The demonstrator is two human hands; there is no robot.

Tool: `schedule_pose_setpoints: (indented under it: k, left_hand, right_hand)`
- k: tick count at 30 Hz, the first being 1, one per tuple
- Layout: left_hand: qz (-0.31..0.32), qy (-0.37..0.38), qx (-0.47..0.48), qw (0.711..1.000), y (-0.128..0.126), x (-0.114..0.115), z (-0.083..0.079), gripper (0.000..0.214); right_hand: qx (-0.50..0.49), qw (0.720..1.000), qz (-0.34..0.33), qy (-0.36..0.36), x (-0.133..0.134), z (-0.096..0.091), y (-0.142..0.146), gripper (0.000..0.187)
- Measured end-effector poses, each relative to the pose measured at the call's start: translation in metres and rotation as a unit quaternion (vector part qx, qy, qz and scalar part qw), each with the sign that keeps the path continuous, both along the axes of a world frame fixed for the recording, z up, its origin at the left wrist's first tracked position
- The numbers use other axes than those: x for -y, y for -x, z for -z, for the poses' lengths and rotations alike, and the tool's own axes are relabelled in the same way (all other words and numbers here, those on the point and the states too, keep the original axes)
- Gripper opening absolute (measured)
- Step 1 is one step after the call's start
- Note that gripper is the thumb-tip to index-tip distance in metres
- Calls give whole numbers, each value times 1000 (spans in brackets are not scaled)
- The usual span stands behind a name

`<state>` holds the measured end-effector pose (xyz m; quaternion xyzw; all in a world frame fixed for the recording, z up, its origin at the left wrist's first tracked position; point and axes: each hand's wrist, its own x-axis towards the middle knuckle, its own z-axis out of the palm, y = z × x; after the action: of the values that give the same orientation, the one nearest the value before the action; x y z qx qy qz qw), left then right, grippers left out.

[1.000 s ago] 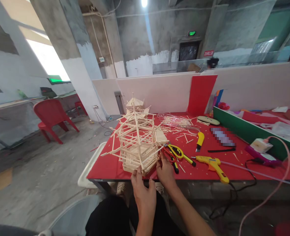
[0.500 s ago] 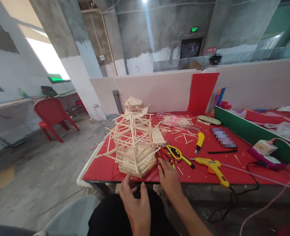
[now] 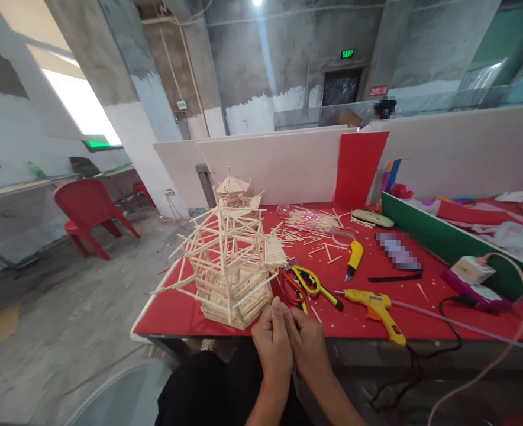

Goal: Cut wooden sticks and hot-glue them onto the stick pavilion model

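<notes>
My left hand point(image 3: 272, 338) and my right hand point(image 3: 309, 342) meet at the front edge of the red table, fingers curled and thumbs side by side. Whatever lies between the fingers, if anything, is hidden. Just left of them stands a model pavilion point(image 3: 228, 272) of thin wooden sticks, with an open frame and a stacked-stick base. A second stick model with a pointed roof point(image 3: 233, 184) rises behind it. Beyond my hands lie yellow-handled scissors point(image 3: 313, 284) and a red-handled tool point(image 3: 293, 290). A yellow glue gun point(image 3: 379, 305) rests to the right.
Loose sticks point(image 3: 308, 220) lie partly in a clear bag at the back. A yellow utility knife point(image 3: 354, 258), a blurred phone-like slab point(image 3: 398, 251) and a green board point(image 3: 457, 242) are on the right. Cords hang over the front edge. A translucent bin point(image 3: 126, 393) stands lower left.
My two hands, apart with loose fingers before, have come together and closed. The left hand moved right and forward. The view shifted slightly, and the models look unmoved on the table.
</notes>
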<state>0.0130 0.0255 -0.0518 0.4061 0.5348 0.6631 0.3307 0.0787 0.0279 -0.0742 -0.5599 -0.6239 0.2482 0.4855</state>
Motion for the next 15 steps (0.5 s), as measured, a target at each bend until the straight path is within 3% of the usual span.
schedule_pose_setpoints:
  k: [4, 7, 12, 15]
  left_hand:
    - [-34, 17, 12, 999, -10, -11, 4, 42]
    - [-56, 25, 33, 998, -12, -14, 11, 38]
    - [-25, -2, 36, 999, -9, -10, 17, 36]
    - [21, 27, 68, 997, -5, -9, 15, 29]
  right_hand:
    - [-56, 997, 43, -36, -1, -7, -9, 33]
    - [-107, 990, 71, -50, -2, -9, -12, 30]
    - [-142, 988, 48, -35, -7, -11, -13, 26]
    - [-132, 991, 23, -29, -9, -10, -15, 26]
